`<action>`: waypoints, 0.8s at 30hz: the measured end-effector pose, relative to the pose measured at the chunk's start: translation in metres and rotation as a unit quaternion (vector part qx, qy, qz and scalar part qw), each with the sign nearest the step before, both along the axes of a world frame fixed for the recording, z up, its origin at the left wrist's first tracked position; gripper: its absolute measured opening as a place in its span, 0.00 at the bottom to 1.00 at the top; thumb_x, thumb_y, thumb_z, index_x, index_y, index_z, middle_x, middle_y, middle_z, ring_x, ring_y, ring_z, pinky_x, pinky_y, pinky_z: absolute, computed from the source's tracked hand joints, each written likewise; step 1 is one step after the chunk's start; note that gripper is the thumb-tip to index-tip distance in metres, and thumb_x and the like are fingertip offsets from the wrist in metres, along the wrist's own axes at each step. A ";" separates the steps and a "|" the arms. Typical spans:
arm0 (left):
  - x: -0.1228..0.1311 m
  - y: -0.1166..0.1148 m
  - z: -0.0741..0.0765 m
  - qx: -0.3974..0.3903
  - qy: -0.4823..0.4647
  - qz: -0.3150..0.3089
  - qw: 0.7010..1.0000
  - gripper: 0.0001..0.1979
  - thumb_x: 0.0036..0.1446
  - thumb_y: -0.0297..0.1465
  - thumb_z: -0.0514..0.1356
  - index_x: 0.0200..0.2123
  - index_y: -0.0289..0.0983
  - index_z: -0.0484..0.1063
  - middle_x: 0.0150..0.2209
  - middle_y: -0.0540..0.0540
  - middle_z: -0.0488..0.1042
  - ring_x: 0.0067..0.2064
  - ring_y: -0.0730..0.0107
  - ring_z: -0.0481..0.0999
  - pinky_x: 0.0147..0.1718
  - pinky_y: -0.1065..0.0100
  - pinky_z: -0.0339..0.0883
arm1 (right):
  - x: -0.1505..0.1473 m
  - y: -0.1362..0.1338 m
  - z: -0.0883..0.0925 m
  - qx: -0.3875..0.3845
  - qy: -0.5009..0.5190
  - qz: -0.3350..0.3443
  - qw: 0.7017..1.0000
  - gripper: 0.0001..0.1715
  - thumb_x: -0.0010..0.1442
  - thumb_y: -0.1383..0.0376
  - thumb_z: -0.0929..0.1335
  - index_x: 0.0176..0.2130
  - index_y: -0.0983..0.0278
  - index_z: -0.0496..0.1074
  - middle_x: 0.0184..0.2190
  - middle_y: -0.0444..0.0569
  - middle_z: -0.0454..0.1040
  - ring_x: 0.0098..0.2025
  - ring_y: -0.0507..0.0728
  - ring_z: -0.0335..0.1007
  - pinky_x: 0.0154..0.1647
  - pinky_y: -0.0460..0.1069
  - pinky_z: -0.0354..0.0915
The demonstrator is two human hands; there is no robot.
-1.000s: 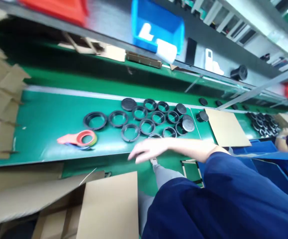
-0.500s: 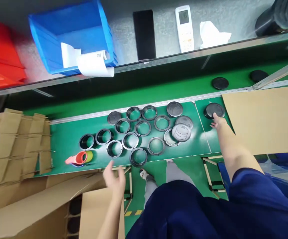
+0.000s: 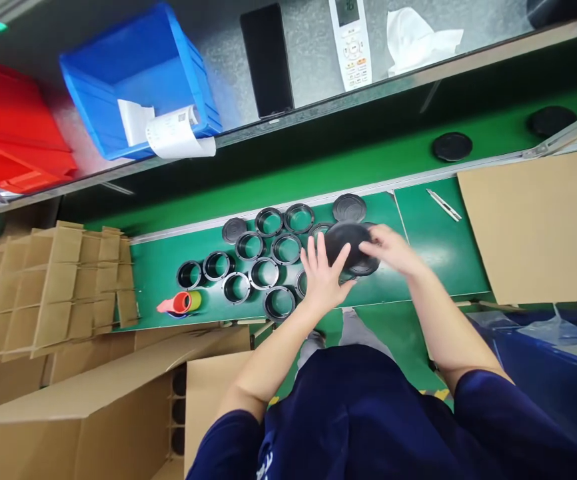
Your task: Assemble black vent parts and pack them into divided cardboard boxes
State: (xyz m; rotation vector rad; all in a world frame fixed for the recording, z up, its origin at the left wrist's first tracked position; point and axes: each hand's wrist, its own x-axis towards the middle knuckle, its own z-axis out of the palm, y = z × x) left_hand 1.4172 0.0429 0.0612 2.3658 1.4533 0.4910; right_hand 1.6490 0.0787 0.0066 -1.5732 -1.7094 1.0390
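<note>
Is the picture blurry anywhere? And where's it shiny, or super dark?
Head view: mostly sharp, though the right hand and black disc look a little soft; head view: a pale shine on the green table; head view: deep shadow beneath the shelf.

Bench (image 3: 433, 267) space lies between right hand (image 3: 389, 248) and cardboard sheet (image 3: 543, 227); black rings (image 3: 255, 273) block the way leftward.
</note>
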 end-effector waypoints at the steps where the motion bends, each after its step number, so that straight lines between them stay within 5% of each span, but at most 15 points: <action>1: -0.005 -0.002 0.007 -0.006 0.027 0.010 1.000 0.48 0.48 0.40 0.74 0.71 0.49 0.60 0.78 0.39 0.35 0.75 0.23 0.37 0.67 0.27 0.42 | -0.020 -0.005 0.008 0.004 0.012 0.054 0.998 0.31 0.63 0.36 0.64 0.31 0.60 0.68 0.37 0.53 0.73 0.47 0.64 0.70 0.50 0.59 0.71; 5: -0.037 -0.008 0.025 -0.041 0.094 0.112 0.988 0.48 0.45 0.34 0.72 0.70 0.49 0.62 0.75 0.38 0.44 0.69 0.27 0.53 0.64 0.36 0.56 | -0.073 0.008 0.023 -0.018 0.069 0.188 0.980 0.26 0.66 0.43 0.64 0.31 0.61 0.68 0.41 0.53 0.73 0.50 0.62 0.69 0.51 0.55 0.69; 8: -0.066 -0.026 0.025 -0.057 0.081 0.197 0.975 0.51 0.45 0.34 0.72 0.72 0.45 0.58 0.72 0.35 0.47 0.67 0.31 0.58 0.64 0.39 0.58 | -0.074 0.054 0.007 -0.020 -0.027 0.085 0.996 0.24 0.65 0.48 0.68 0.48 0.64 0.72 0.55 0.59 0.71 0.60 0.65 0.65 0.63 0.59 0.63; 11: -0.093 -0.059 0.016 -0.067 0.043 0.261 0.962 0.50 0.48 0.38 0.71 0.72 0.43 0.55 0.72 0.34 0.47 0.68 0.34 0.57 0.64 0.40 0.59 | -0.060 0.105 -0.024 -0.048 -0.197 -0.068 0.977 0.53 0.54 0.53 0.77 0.69 0.67 0.58 0.72 0.68 0.49 0.74 0.74 0.42 0.72 0.68 0.46; 14: -0.114 -0.099 0.006 -0.081 0.016 0.312 0.946 0.49 0.50 0.41 0.70 0.72 0.44 0.54 0.72 0.34 0.48 0.69 0.34 0.56 0.64 0.38 0.59 | -0.047 0.137 -0.058 -0.110 -0.248 -0.045 0.961 0.73 0.46 0.51 0.81 0.75 0.61 0.43 0.76 0.67 0.30 0.76 0.79 0.29 0.71 0.74 0.41; 19: -0.127 -0.141 -0.007 -0.105 -0.003 0.368 0.924 0.50 0.49 0.42 0.70 0.72 0.46 0.52 0.71 0.35 0.51 0.70 0.36 0.57 0.66 0.36 0.56 | -0.025 0.151 -0.089 -0.087 -0.211 -0.030 0.973 0.73 0.46 0.47 0.78 0.76 0.58 0.41 0.74 0.64 0.42 0.74 0.78 0.38 0.70 0.73 0.45; 24: -0.121 -0.139 -0.015 -0.122 -0.015 0.379 0.917 0.51 0.49 0.43 0.71 0.73 0.46 0.52 0.71 0.35 0.51 0.70 0.35 0.56 0.65 0.36 0.58 | 0.000 0.154 -0.089 -0.079 -0.191 -0.040 0.978 0.70 0.48 0.45 0.76 0.76 0.59 0.44 0.69 0.64 0.47 0.70 0.77 0.45 0.69 0.68 0.51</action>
